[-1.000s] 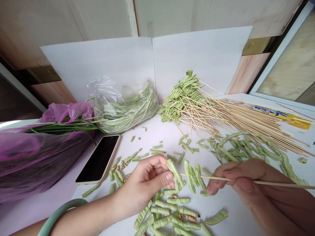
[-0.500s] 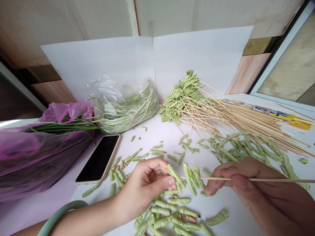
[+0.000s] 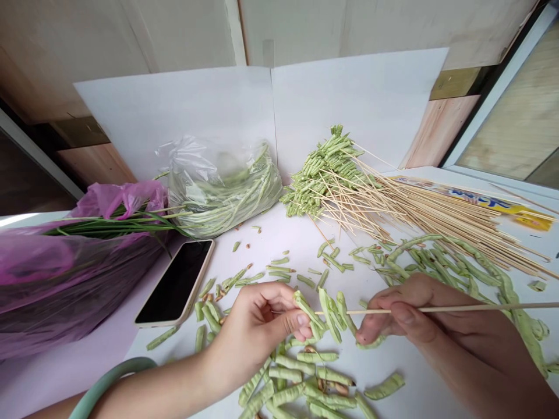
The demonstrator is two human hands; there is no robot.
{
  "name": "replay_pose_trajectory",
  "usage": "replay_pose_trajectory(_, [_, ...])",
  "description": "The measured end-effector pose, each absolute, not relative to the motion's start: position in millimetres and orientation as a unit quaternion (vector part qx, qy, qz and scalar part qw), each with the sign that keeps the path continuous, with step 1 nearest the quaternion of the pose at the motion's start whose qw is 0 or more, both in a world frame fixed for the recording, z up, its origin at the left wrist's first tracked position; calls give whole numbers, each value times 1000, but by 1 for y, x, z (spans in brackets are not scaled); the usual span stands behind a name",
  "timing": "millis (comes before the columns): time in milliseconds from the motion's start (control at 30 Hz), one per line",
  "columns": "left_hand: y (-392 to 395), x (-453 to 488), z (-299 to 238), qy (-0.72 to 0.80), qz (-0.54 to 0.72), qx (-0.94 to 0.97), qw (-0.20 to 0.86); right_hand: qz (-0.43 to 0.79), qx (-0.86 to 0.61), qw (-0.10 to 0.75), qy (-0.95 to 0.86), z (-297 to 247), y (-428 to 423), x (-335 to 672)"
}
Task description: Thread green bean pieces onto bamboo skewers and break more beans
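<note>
Between thumb and fingers, my left hand (image 3: 266,320) pinches a cut green bean piece (image 3: 309,314) at the tip end of a bamboo skewer. My right hand (image 3: 432,326) is closed round the bamboo skewer (image 3: 476,308), whose long end runs off to the right. Several bean pieces (image 3: 332,314) sit threaded crosswise on the skewer between the two hands. Below them lies a heap of loose cut beans (image 3: 301,384) with a few brown seeds. Whether the skewer passes fully through the pinched piece is hidden by my left fingers.
Bean-loaded skewers (image 3: 323,169) are piled at the back, beside many bare bamboo skewers (image 3: 471,221) on a yellow packet (image 3: 535,219). Long beans (image 3: 515,285) lie at the right. A phone (image 3: 174,282), a clear bag of beans (image 3: 222,198) and a purple bag (image 3: 78,279) are left.
My right hand has shifted slightly left, toward my left hand, and the skewer's right end has risen a little. The threaded bean pieces sit slightly further left. My left hand keeps its pinch.
</note>
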State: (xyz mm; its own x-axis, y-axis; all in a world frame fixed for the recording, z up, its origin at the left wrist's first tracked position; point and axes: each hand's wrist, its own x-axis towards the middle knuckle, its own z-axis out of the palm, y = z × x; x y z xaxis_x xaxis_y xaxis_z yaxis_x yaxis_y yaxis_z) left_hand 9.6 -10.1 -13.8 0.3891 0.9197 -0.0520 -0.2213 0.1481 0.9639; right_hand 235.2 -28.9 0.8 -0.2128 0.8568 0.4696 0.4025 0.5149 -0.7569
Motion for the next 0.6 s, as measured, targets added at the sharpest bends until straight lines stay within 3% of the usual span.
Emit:
replay_pose_trajectory(400, [-8,7,-17,374,429,532,627,328,-421,486,-692,-2,-30,236])
replay_pose_trajectory(600, [-8,7,-13,396,440,547,592,338,-425,426,-723,4,-32,236])
